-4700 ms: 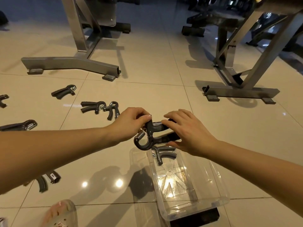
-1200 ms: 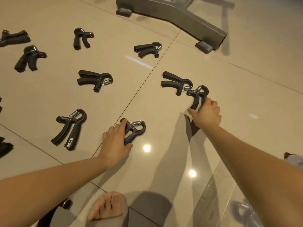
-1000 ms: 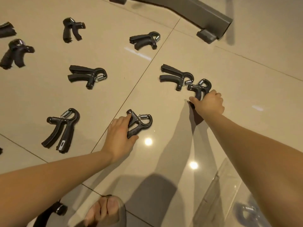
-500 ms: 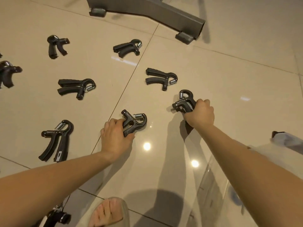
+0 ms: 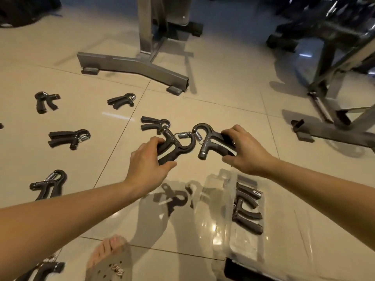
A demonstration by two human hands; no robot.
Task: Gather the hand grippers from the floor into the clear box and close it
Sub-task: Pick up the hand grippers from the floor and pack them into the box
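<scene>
Left grip (image 5: 148, 165): closed round both handles of the left-held gripper (image 5: 178, 146), which is held clear of the floor (image 5: 223, 110) with its hooked head and spring turned to the right.
Right grip (image 5: 246, 152): closed round the handles of the right-held gripper (image 5: 210, 139), also held clear of the floor, head turned to the left.
Between the grips: the two heads are set close together, spring beside spring. Whether they touch cannot be told.
Just behind: the nearest floor gripper (image 5: 155, 124) is overlapped at its head by the left-held gripper in this view.
Below: the shadows (image 5: 174, 197) of both held pieces are cast on the tile.
Clear box (image 5: 213, 207): set on the floor at lower right, beneath the right forearm. Its top appears uncovered and its walls are blurred.
Boxed grippers (image 5: 250, 228): two are counted inside, along the right part of the box.
Further floor pieces: middle-left gripper (image 5: 69, 137), near-left gripper (image 5: 48, 184), far-middle gripper (image 5: 122, 100), far-left gripper (image 5: 47, 100).
Edge gripper (image 5: 40, 268): cut off at the bottom left and blurred.
Count: two held, two boxed, five whole on the floor, one partly seen.
Metal frames: two are counted, a grey frame foot (image 5: 134, 64) beyond the floor pieces and a second frame (image 5: 332, 126) at the right.
Sandalled foot (image 5: 109, 258): seen at the bottom edge, left of the box.
</scene>
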